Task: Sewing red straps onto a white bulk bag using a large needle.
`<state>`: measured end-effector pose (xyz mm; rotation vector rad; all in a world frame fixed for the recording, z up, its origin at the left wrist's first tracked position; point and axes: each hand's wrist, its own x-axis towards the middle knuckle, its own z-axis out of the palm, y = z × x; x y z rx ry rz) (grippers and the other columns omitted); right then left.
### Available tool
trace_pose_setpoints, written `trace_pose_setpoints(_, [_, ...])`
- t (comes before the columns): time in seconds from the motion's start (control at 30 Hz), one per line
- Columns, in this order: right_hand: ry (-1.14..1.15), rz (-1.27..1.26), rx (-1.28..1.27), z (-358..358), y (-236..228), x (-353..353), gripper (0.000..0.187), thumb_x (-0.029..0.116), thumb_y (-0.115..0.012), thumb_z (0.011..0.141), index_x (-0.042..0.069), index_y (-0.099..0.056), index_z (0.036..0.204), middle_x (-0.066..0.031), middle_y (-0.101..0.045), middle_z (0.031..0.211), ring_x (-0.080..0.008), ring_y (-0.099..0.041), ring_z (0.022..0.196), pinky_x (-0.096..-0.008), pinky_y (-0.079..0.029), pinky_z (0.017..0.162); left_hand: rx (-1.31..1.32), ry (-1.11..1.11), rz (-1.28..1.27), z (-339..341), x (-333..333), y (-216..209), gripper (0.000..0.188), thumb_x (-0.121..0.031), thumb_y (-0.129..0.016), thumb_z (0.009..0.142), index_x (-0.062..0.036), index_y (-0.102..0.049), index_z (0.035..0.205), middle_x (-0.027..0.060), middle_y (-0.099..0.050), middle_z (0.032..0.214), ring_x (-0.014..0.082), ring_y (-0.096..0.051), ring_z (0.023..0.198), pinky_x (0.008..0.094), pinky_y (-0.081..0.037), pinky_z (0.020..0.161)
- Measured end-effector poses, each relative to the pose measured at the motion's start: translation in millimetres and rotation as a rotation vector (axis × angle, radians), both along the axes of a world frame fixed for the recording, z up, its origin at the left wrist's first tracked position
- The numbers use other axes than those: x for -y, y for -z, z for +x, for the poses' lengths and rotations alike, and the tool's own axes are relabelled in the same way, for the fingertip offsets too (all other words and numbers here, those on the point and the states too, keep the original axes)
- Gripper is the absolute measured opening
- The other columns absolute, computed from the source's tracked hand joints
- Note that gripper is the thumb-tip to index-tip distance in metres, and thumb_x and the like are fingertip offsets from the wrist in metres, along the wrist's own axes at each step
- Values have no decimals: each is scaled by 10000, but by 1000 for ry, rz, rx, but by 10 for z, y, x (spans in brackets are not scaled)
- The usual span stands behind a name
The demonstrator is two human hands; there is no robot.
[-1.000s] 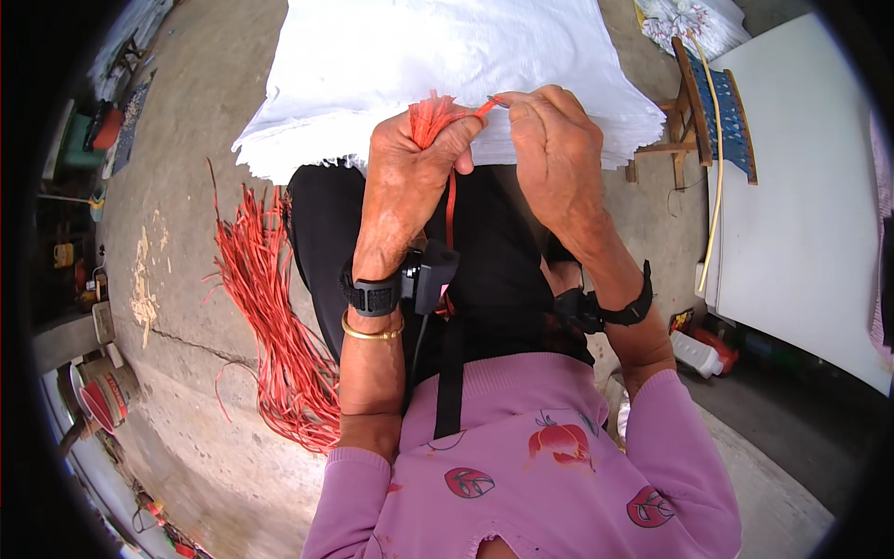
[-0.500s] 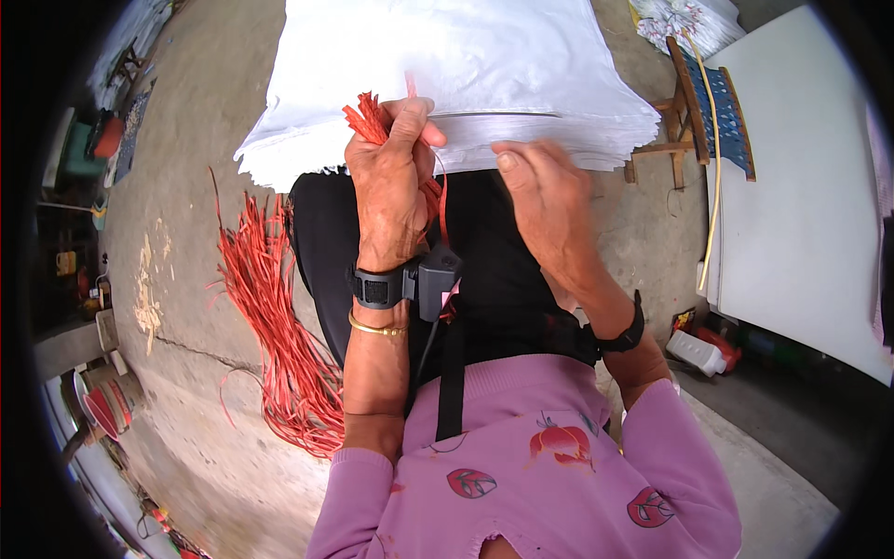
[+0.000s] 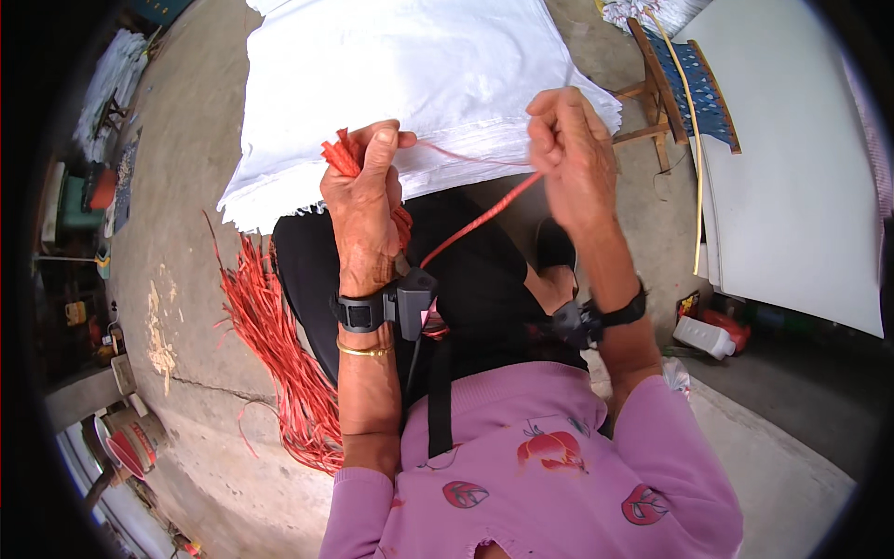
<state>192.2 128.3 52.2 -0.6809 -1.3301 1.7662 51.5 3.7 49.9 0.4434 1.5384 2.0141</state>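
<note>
Two bare hands hover above the black-clad lap [image 3: 494, 317]: the left hand [image 3: 363, 203] is closed around a bundle of red strips [image 3: 343, 155] whose ends poke out beside the thumb, while the right hand [image 3: 577, 154], fingers curled in and slightly blurred, grips a red strand [image 3: 484, 217] slanting down toward the lap. A thinner strand [image 3: 466, 157] stretches between both hands, seen against a stack of white cloth [image 3: 391, 84], and loose red strips [image 3: 279, 363] lie heaped on the floor [image 3: 191, 279] left of the legs.
</note>
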Motion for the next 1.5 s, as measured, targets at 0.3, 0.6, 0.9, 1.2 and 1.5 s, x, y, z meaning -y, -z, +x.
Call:
trace_pose_setpoints(0.3, [-96,1689,1071,-56,102,-937,311,291,-611,758,16,-644,618,-182,-596,596,-302,-606,564,-383,-452,493,-597,79,-282,-120,-373,169,220,-85,-701,781,34,-646,957,62,-662,913,130,-582,835,258,-451,808])
trace_pose_setpoints(0.6, [-137,1563,1075,-223,303,-1084,332,332,-580,783,50,-660,627,-165,-585,578,-323,-596,575,-424,-465,524,-907,177,-489,-64,-659,170,210,-124,-712,756,14,-663,907,129,-645,732,180,-571,636,305,-465,640])
trace_pose_setpoints(0.9, [-81,1505,1091,-224,291,-1130,357,363,-589,786,49,-651,629,-155,-592,589,-327,-601,612,-433,-468,574,-1055,52,-628,-91,-804,179,187,-135,-676,770,-4,-663,901,162,-611,669,253,-552,575,341,-448,587])
trace_pose_setpoints(1.2, [73,1441,967,-344,-112,-694,318,360,-625,750,46,-661,715,-123,-633,683,-307,-620,636,-409,-483,559,-1246,-144,-335,-37,-677,88,109,-31,-675,731,24,-592,774,151,-570,688,279,-551,581,333,-428,553])
trace_pose_setpoints(1.5, [412,1274,1056,-22,-58,-878,151,154,-626,713,62,-609,831,-88,-623,823,-310,-609,746,-415,-481,633,-1320,-172,-370,143,-651,-77,256,-69,-675,718,-79,-582,957,95,-584,874,307,-591,666,390,-473,563])
